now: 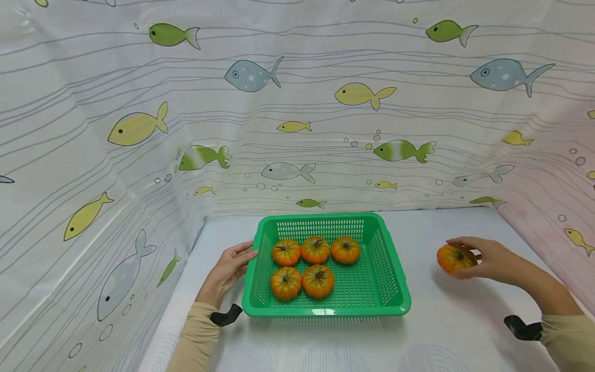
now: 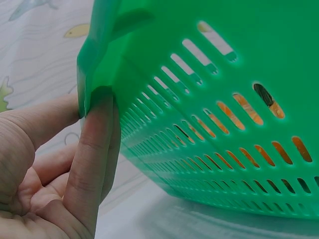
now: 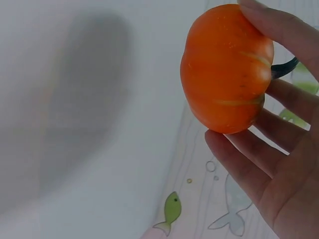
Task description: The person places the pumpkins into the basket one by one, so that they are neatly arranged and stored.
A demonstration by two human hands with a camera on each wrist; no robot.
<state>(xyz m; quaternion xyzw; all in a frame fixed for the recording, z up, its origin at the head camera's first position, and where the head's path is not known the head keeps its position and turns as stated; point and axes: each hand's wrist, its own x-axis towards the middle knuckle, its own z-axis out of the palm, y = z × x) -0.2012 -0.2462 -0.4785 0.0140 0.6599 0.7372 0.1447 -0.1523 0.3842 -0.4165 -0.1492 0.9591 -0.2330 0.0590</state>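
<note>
A green plastic basket [image 1: 325,311] stands on the table with several small orange pumpkins [image 1: 315,250] inside, three in the far row and two in the near row. My left hand [image 1: 231,266] pinches the basket's left rim; in the left wrist view the thumb and fingers [image 2: 89,164] meet at its edge. To the right of the basket, my right hand [image 1: 488,260] grips another orange pumpkin [image 1: 453,260] between thumb and fingers. This pumpkin [image 3: 227,69] is raised off the table, its dark stem turned toward the palm in the right wrist view.
The table [image 1: 353,346] has a pale surface. A white curtain [image 1: 297,113] printed with fish surrounds it at the back and both sides. Inside the basket, the right part of the slotted floor [image 1: 360,287] shows bare.
</note>
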